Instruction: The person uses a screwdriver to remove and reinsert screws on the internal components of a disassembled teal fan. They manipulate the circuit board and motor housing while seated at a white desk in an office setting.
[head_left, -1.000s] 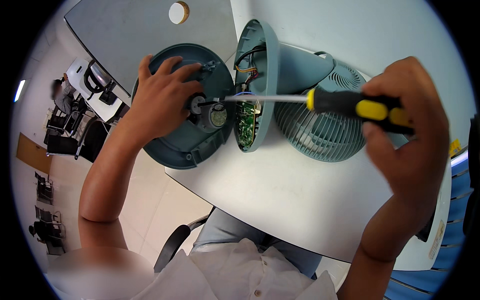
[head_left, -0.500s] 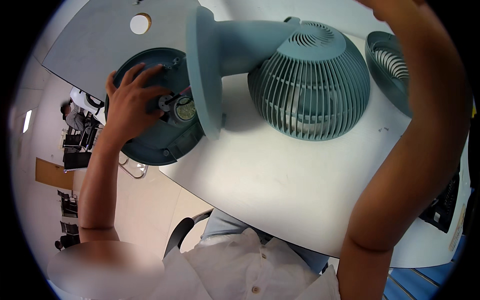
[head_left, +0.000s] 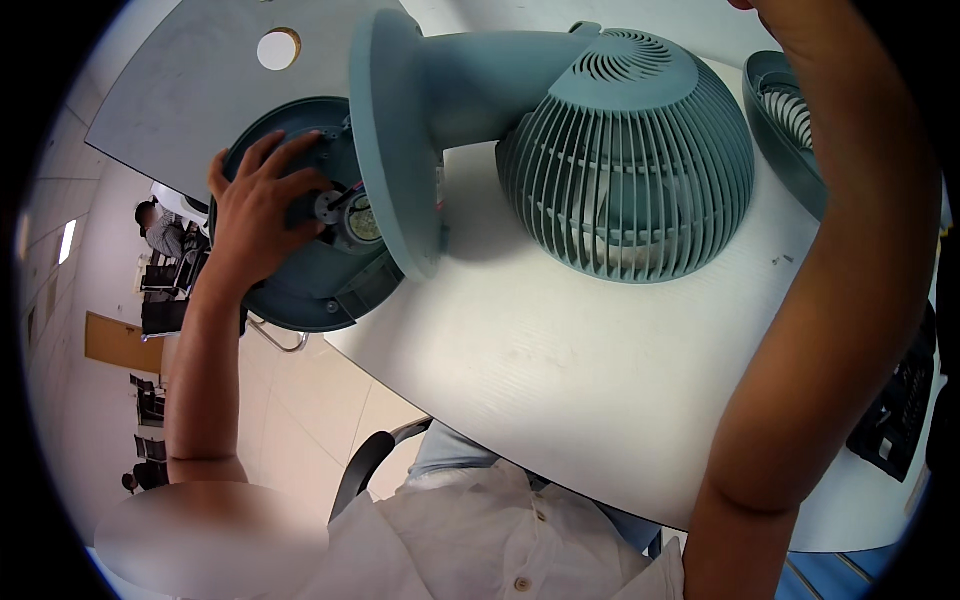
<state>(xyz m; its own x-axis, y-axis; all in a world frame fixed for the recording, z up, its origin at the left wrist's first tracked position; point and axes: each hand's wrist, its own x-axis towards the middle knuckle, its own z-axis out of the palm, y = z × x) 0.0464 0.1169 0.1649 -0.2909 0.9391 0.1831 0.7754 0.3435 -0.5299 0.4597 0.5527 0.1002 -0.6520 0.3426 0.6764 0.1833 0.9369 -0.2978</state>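
My left hand [head_left: 262,213] lies spread over the inside of a round grey-green base cover [head_left: 300,308], its thumb and fingertips beside a small round motor [head_left: 362,222] with thin wires. A fan lies on its side to the right; its flat base disc [head_left: 385,150] stands on edge and partly overlaps the cover. A thick neck [head_left: 480,88] joins the disc to the slatted fan head [head_left: 630,170]. My right forearm [head_left: 850,240] reaches up along the right side. Only a bit of my right hand [head_left: 742,4] shows at the top edge, its fingers mostly out of view.
Small screws [head_left: 782,260] lie on the white table [head_left: 560,390] right of the fan head. A grey-green slatted shell [head_left: 785,130] sits farther right, partly behind my forearm. A black case [head_left: 890,420] is at the right edge. A chair [head_left: 365,465] stands at the near table edge.
The view has shifted slightly. The base disc has tipped a little to the left, and the fan head has turned slightly. My right hand has moved farther out at the top; my left hand stays on the cover.
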